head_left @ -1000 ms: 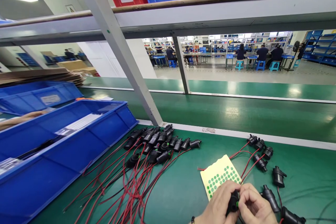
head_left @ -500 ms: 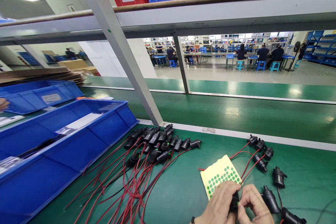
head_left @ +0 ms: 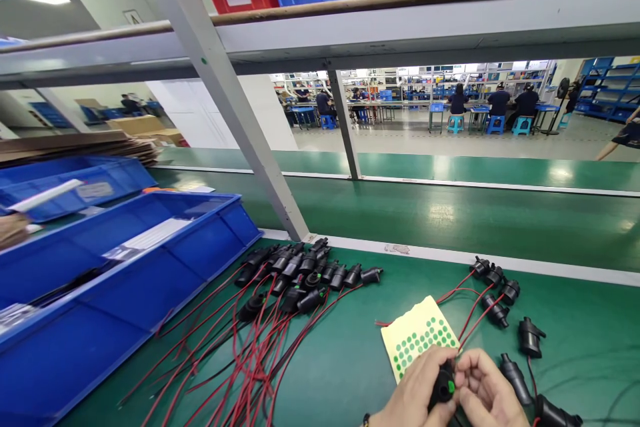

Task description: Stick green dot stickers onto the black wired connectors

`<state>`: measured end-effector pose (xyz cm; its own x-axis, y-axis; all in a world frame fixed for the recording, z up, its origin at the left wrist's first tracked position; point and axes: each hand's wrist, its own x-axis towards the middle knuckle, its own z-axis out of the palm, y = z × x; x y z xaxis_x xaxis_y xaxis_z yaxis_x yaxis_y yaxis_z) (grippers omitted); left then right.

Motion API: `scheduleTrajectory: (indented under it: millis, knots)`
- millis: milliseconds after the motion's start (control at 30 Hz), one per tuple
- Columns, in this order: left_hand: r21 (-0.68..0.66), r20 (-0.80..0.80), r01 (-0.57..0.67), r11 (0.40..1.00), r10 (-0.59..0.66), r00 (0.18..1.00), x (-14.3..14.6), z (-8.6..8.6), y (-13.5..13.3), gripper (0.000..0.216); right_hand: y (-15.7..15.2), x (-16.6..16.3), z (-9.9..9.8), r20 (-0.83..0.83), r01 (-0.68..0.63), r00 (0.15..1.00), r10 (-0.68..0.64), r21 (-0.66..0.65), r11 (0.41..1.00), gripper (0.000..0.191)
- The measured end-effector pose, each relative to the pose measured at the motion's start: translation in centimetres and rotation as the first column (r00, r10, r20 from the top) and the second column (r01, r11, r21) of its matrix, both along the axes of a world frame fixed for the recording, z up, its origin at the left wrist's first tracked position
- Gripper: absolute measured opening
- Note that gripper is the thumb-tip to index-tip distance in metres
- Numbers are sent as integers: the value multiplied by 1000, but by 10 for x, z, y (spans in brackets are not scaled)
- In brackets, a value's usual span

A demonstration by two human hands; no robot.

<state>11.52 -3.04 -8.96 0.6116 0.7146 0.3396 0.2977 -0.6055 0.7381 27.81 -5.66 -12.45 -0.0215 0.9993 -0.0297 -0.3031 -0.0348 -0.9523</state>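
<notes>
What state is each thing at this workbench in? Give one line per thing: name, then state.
left hand: gripping the black connector.
right hand: fingertips pinching the connector.
black connector: held between both hands, green dot on it.
sticker sheet: flat on the mat, partly used.
connector pile: loose, red wires tangled.
blue bin: open.

A: What do the hands hold?
B: The left hand (head_left: 417, 390) and right hand (head_left: 487, 393) pinch a black plastic connector with a green dot (head_left: 443, 387), over the yellow sheet of green dot stickers (head_left: 415, 333).
A: And beside them?
B: A heap of black connectors on red wires (head_left: 300, 273) on the green worktop (head_left: 350, 360).
</notes>
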Motion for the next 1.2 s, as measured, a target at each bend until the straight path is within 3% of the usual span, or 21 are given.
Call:
scheduleTrajectory:
  millis: [267, 500, 600, 733, 833, 967, 1100, 1200]
  knots:
    - [85, -98, -12, 996, 20, 995, 4, -15, 1, 63, 2, 1, -4, 49, -32, 998, 35, -61, 998, 22]
    - [162, -339, 59, 985, -1, 941, 3, -24, 2, 70, 13, 13, -18, 120, -241, 959, 255, -121, 963, 20]
    - [140, -287, 55, 989, -13, 958, 2, -15, 1, 62, 16, 16, -12, 120, -269, 952, 282, -111, 957, 21]
    - [54, -127, 66, 996, -58, 990, -1, -3, 1, 64, 14, 15, 9, 2, -306, 951, 308, -100, 947, 20]
    - [51, -57, 86, 995, -83, 995, -3, 1, 2, 64, 10, 10, 18, -71, -255, 966, 249, -88, 963, 31]
    - [28, -61, 66, 997, -64, 996, -3, -2, 1, 63, 7, 3, 11, -13, -170, 985, 170, -108, 979, 32]
    - [15, -91, 38, 999, -37, 995, -2, -7, 0, 65, 9, 4, 5, -3, -182, 983, 183, -126, 975, 34]
    - [-12, -65, 35, 999, -36, 997, -5, -4, 0, 66, 11, 7, 10, -84, -213, 975, 205, -107, 971, 44]
